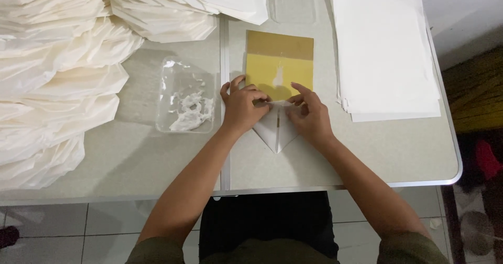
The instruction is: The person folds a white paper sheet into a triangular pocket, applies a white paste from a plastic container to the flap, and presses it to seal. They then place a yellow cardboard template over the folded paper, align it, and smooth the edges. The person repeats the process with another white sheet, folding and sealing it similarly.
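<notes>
A white sheet of paper (276, 130), folded so that its lower end comes to a point toward the person, is pressed flat on the desk (367, 154) just below a yellow board (279, 65); the upper edge of the sheet is overlapped onto the lower edge of that board; a centre seam is seen running down to the point. The sheet is held down by both hands; the left hand (242, 105) is laid over its upper left part with the fingers curled and pressing, and the right hand (310, 113) is laid over its upper right part, the fingertips (294, 99) being brought together at the fold; each grip is thus narrow and closed on the paper. The yellow board is topped by a brown band, and a pale smear is seen at its middle. To the left, a clear plastic tray (184, 93) holding white paste is placed near the left hand. Further left and above, heaps of folded white paper (52, 85) are spread. To the right, a flat stack of white sheets (385, 49) is laid, well apart from the right hand.
</notes>
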